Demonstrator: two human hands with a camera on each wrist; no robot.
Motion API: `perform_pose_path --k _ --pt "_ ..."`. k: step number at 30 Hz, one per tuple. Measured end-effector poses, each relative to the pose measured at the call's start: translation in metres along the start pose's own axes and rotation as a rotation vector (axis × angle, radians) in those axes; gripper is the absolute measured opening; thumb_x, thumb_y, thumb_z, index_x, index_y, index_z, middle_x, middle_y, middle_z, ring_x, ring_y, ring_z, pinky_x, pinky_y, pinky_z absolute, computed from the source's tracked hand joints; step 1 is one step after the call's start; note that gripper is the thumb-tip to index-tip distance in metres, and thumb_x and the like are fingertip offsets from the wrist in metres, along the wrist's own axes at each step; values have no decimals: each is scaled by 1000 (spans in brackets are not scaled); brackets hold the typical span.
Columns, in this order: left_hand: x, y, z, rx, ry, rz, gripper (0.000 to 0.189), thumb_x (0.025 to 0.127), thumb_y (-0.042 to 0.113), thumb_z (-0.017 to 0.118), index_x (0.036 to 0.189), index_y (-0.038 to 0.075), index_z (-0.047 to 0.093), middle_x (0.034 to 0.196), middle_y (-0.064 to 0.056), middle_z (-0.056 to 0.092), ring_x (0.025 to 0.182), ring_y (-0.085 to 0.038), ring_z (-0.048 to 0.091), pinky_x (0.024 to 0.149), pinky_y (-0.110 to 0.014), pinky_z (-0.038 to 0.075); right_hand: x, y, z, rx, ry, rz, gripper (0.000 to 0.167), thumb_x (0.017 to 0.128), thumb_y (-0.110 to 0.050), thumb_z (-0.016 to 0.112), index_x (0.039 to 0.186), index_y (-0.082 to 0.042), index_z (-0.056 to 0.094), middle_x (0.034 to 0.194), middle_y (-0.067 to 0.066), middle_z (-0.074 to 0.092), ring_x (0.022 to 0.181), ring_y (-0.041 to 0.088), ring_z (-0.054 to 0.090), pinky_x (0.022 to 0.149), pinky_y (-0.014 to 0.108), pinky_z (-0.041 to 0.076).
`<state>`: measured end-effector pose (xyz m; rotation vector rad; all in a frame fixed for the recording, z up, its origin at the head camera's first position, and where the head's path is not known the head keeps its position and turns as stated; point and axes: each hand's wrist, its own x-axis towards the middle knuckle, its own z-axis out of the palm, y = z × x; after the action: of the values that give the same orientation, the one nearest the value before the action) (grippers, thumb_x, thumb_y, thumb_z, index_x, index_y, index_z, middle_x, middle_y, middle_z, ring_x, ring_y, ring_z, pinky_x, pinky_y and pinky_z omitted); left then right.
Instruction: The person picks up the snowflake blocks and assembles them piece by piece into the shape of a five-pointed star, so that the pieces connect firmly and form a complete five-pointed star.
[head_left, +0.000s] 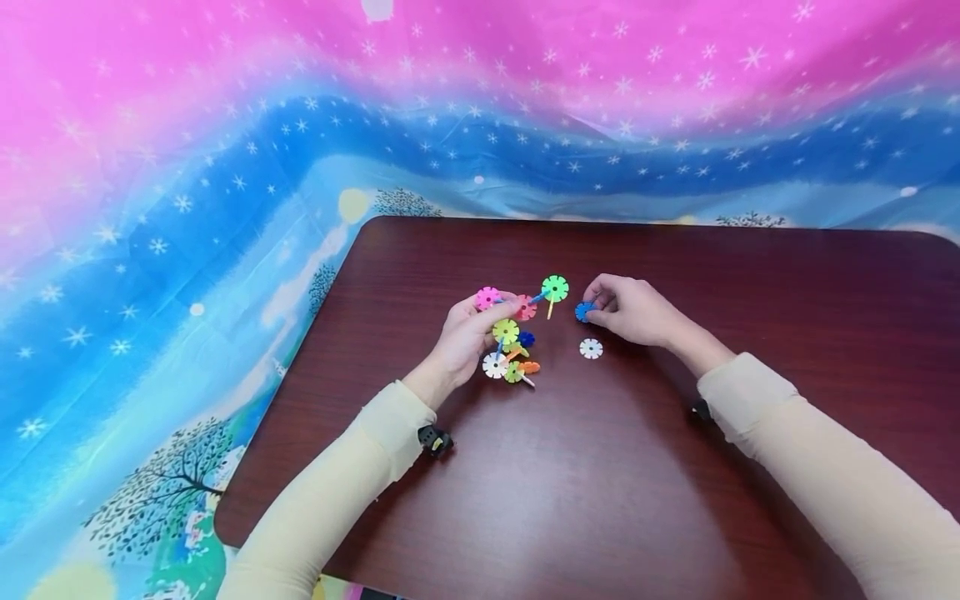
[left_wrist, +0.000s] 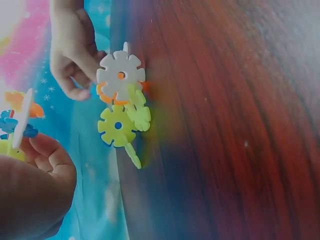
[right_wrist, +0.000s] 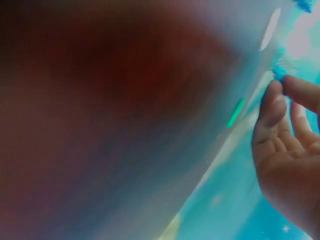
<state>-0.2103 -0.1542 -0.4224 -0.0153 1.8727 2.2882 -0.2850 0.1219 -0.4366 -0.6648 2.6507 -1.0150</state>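
Note:
My left hand (head_left: 459, 340) grips a joined cluster of notched plastic discs (head_left: 506, 331) in pink, red, green, yellow-green, white, blue and orange. A bright green disc (head_left: 555, 288) sticks out at its far right end. Across a small gap, my right hand (head_left: 633, 310) pinches a single blue notched disc (head_left: 584, 312) between thumb and finger; the right wrist view shows that blue disc (right_wrist: 278, 72) at the fingertips. Just below it in the head view lies a loose white notched disc (head_left: 591, 348) on the table. The left palm hides part of the cluster.
The dark brown wooden table (head_left: 600, 500) has rounded corners. Behind it and along its left side hangs a pink and blue cloth (head_left: 247, 183) printed with snowflakes and trees. A small black device (head_left: 436, 441) sits at the left cuff. Something colourful shows at the near table edge.

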Motion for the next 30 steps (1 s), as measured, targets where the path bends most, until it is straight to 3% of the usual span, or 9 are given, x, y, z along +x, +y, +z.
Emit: perform_pose_path --k 2,6,11,15,21,25,30 --pt "0 0 3 3 -6 10 23 95 26 76 110 10 74 105 -2 74 78 -16 56 73 -31 46 -11 -4 3 115 34 -12 21 98 -15 74 114 -8 63 103 10 67 91 26 66 77 38 55" --pt "-1 1 9 1 -20 30 19 95 23 75 108 9 73 101 -1 76 78 -14 58 74 -31 47 -33 -17 11 385 61 -18 29 96 -14 77 117 -2 62 104 15 67 89 32 71 75 32 60" --pt "-2 0 16 6 -19 45 20 96 21 74 111 7 72 99 -1 75 87 -14 64 76 -29 51 -45 -34 19 627 57 -13 34 94 -11 78 119 3 60 103 19 67 92 42 72 83 41 62" --pt "-4 -3 20 0 -12 42 21 96 18 75 112 6 71 97 1 74 84 -13 63 74 -26 51 -50 -41 20 693 64 4 34 94 -8 78 121 4 60 104 20 68 95 41 73 85 50 60" --pt "-6 -4 21 -6 -50 30 20 94 16 75 110 6 70 90 1 73 76 -13 59 72 -26 49 -53 -45 21 780 111 34 33 97 -6 74 123 6 58 102 16 72 91 30 75 87 48 60" --pt "-7 -5 22 38 -103 40 24 95 17 73 114 6 66 94 -2 76 85 -15 66 76 -28 52 -52 -46 23 844 143 37 30 98 -6 72 121 6 58 99 11 75 86 22 76 86 45 60" --pt "-4 -3 27 91 -131 96 34 102 25 64 126 3 54 97 -8 75 91 -19 74 83 -31 56 -52 -49 24 849 145 28 28 98 -5 72 120 5 59 98 11 75 85 21 76 86 46 60"
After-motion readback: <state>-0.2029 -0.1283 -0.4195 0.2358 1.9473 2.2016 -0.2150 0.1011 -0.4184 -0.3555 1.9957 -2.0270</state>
